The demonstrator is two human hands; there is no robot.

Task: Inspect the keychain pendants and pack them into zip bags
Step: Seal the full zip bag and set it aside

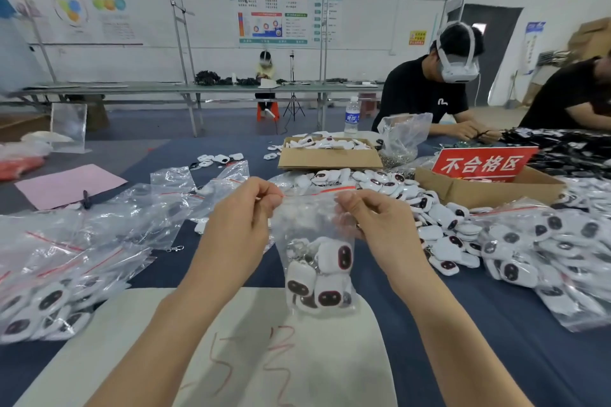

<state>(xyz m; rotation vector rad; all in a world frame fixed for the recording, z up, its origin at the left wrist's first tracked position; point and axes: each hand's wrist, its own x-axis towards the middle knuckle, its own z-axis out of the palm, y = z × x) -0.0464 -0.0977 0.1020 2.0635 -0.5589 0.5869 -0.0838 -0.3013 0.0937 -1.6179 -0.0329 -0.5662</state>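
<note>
Bench [479, 324], blue cover, wide. White sheet [231, 357] with red scrawl lies at the near edge, centre.

Heaps of filled bags: one at the near left edge [49, 301], one at the right edge [545, 258]. Empty bags [148, 208] are strewn left of centre. Loose pendants [439, 225], white with dark oval faces, are piled right of centre, touching the right-hand heap.

Cardboard box with a red sign [489, 188] is toward the far right. A second box [327, 155] holds pendants, far centre.

Zip bag [314, 235] hangs upright above the white sheet, top strip level. Left hand [244, 221] pinches the strip's left end and right hand [373, 225] its right end, fingers curled on both.

Packed pendants [330, 274], several with key rings, sit in the bag's lower half.
</note>
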